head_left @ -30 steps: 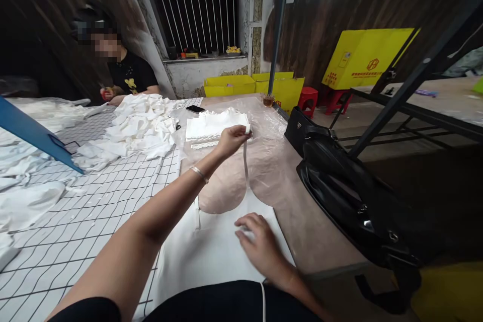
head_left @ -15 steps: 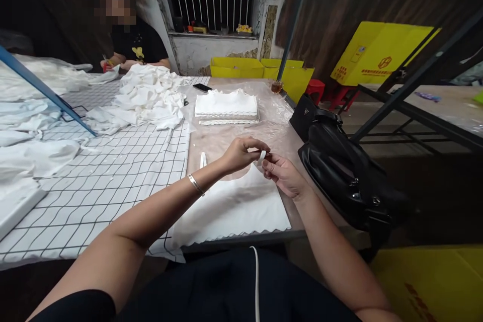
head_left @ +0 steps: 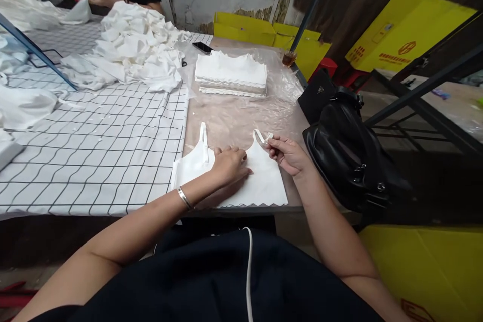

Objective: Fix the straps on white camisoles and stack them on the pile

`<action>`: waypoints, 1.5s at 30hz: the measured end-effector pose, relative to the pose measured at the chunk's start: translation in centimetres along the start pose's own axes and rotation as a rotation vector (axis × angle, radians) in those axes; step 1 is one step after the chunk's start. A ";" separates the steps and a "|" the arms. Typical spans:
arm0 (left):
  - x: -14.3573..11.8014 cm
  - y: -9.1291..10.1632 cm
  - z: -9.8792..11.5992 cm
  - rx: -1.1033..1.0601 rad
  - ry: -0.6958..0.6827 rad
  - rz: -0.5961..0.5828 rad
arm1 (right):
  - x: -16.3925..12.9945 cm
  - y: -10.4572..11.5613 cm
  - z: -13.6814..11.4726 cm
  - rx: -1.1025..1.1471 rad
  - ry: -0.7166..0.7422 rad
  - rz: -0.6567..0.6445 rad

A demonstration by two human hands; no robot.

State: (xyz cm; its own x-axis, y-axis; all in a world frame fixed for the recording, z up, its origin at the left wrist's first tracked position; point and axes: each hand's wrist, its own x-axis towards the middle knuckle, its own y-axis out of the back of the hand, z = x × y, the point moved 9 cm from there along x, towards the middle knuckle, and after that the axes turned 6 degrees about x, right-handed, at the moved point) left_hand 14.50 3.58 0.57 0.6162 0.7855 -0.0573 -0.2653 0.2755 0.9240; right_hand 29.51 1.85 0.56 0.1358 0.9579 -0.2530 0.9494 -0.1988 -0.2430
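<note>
We look down at a small white camisole (head_left: 264, 181) lying flat at the near edge of a plastic-covered table (head_left: 241, 115). Every place here is given relative to that camisole.

Our left hand (head_left: 228, 165) rests palm down on the middle of its body, fingers together and flat, pinning the cloth rather than gripping it. Our right hand (head_left: 289, 153) sits at the camisole's right shoulder, thumb and forefinger pinched shut on the right strap (head_left: 261, 136), which loops up from the neckline. The left strap (head_left: 204, 137) lies loose and straight above the left shoulder.

Beyond the camisole, farther up the table, sits a neat stack of folded white pieces (head_left: 231, 73), with a dark phone (head_left: 203, 48) behind it. To the camisole's left spreads a grid-patterned cloth (head_left: 105, 146), with a loose heap of white garments (head_left: 132, 53) at its far end. To the right a black bag (head_left: 347, 146) touches the table's edge.

In our judgement, the strap work goes best if we keep the flat hand firm so the body cannot slide, draw the strap without twisting it, and match it to the other strap.
</note>
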 end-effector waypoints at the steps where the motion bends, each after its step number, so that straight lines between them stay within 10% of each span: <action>1: -0.2 -0.5 0.0 0.003 0.004 -0.016 | 0.0 0.0 0.0 -0.048 0.037 -0.007; 15: 0.7 -1.5 -0.2 -0.221 0.048 -0.052 | -1.1 -2.6 0.6 -0.813 0.418 -0.186; 45: 0.9 -1.9 -0.4 -0.376 0.038 0.042 | -1.6 -2.3 0.6 -0.709 0.340 -0.085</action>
State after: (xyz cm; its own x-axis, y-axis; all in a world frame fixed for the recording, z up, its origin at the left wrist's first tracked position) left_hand 15.29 3.98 -1.39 0.5728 0.8186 -0.0423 -0.5481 0.4209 0.7228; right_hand 26.94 0.68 0.91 0.0254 0.9974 0.0679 0.8988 -0.0525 0.4351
